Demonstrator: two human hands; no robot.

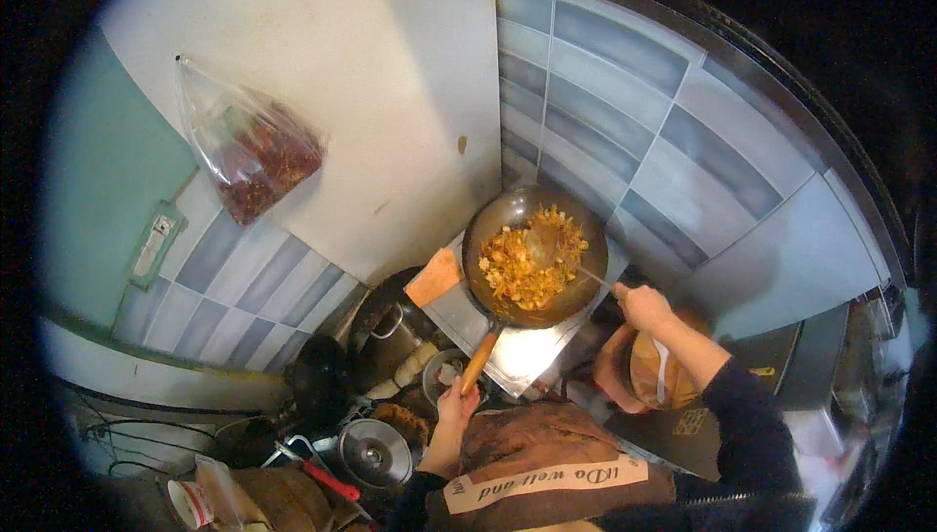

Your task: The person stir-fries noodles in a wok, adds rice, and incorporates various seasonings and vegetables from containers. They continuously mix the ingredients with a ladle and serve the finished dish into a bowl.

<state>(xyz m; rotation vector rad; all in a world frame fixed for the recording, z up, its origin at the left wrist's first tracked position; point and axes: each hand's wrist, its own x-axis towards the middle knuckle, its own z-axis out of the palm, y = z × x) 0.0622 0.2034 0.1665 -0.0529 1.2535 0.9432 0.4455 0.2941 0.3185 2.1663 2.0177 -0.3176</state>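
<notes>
A dark wok [536, 258] with a wooden handle rests on a metal stove [523, 356] in the corner. My left hand [460, 400] is closed around the end of the wok's wooden handle [480, 362]. Chopped, yellow-orange food [521, 268] lies in the wok, some of it shredded. My right hand [641, 305] grips a thin-handled utensil [594, 277], whose far end is among the food; its shape there is hard to make out. An orange cloth [435, 279] lies on the stove's left edge, against the wok.
Left of the stove are a lidded pot [392, 338], a bowl [443, 374] and a round metal lid [375, 453]. A white spoon [661, 371] lies on a round container at right. A plastic bag of dried red chillies [271, 158] hangs on the wall.
</notes>
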